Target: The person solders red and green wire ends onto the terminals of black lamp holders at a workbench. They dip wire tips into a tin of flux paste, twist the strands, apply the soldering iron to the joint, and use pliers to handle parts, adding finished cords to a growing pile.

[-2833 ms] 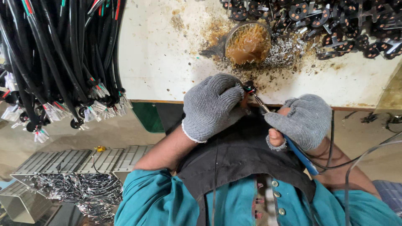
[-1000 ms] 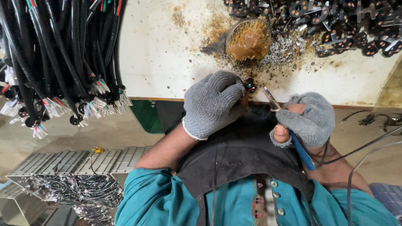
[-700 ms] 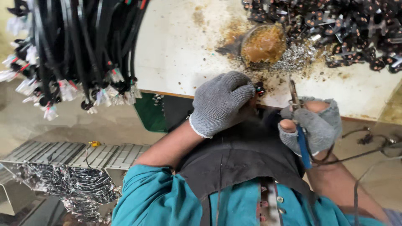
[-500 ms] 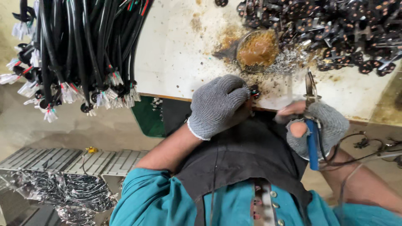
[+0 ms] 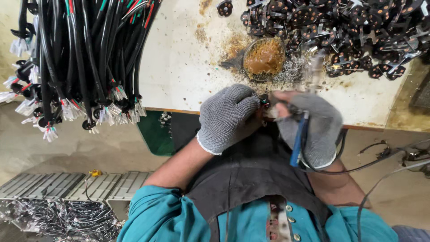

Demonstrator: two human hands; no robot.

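Note:
My left hand (image 5: 229,115), in a grey knit glove, pinches a small black connector part (image 5: 264,101) at the near edge of the white bench (image 5: 188,62). My right hand (image 5: 309,127), also gloved with bare fingertips, grips a soldering iron (image 5: 299,139) with a blue handle; its blurred metal tip (image 5: 315,67) points up towards the far side of the bench. The two hands sit close together, almost touching at the connector.
A round tin of brown flux (image 5: 264,56) sits on the bench amid solder crumbs. A heap of black connector parts (image 5: 340,27) fills the far right. Bundles of black cables (image 5: 76,58) with white plugs hang at left. Metal strips (image 5: 58,210) lie on the floor.
My right hand has swung the soldering iron from beside the connector up and over to the right, then come back close to my left hand. The view has shifted slightly.

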